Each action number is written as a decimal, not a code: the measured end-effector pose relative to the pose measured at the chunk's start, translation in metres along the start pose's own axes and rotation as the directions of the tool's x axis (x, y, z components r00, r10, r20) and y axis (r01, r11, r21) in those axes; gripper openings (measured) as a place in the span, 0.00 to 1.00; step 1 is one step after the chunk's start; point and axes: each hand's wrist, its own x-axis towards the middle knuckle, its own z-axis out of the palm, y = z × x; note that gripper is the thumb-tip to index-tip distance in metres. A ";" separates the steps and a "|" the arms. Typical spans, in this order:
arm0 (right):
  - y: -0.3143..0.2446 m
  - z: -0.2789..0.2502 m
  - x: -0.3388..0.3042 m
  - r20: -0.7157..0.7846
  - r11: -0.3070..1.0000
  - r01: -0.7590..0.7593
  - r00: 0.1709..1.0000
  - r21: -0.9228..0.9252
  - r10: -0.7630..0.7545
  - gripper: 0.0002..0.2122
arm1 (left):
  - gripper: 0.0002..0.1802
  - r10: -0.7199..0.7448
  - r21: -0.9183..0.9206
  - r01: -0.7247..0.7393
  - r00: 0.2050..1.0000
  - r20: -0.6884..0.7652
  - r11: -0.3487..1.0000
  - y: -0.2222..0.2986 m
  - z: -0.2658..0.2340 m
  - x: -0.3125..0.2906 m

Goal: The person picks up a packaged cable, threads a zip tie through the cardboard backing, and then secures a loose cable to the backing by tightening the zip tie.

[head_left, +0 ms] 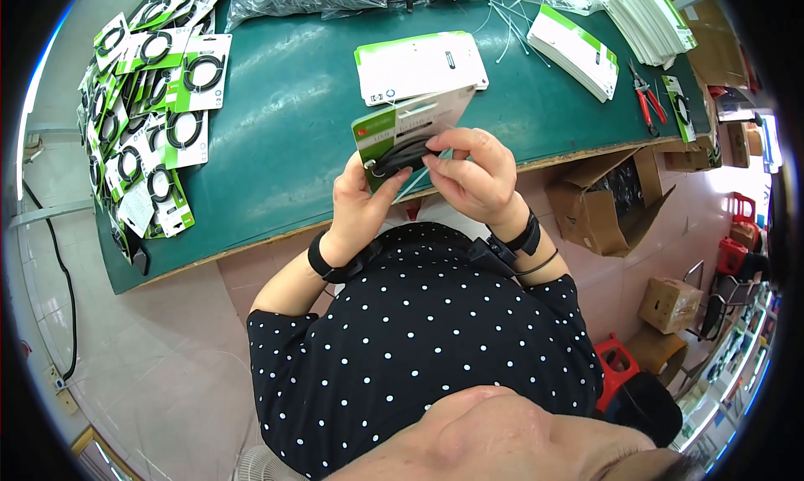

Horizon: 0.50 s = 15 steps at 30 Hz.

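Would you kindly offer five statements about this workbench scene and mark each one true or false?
1. The left hand holds a green-and-white cable card. True.
2. The right hand grips the red-handled pliers. False: they lie on the green tabletop, toward its right end; that hand's fingertips are at the black cable coil.
3. Loose white cable ties lie near the table's far side. True.
4. The heap of carded cables covers the table's right end. False: it is at the left end.
5. The open cardboard box sits on top of the table. False: it stands below the table's near edge, to the right.
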 end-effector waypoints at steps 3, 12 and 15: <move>0.005 0.002 -0.002 -0.005 0.969 -0.106 0.994 0.224 0.110 0.10 | 0.24 -0.201 -0.168 0.199 0.980 0.007 0.965 0.013 0.001 0.007; 0.001 -0.026 -0.023 0.086 0.481 -0.618 0.665 0.622 0.742 0.05 | 0.27 -0.633 -0.586 0.645 0.726 0.269 0.490 0.025 -0.025 0.026; -0.004 -0.022 -0.029 0.212 0.371 -0.765 0.540 0.526 0.814 0.04 | 0.28 -0.658 -0.629 0.708 0.645 0.389 0.322 0.017 -0.029 0.022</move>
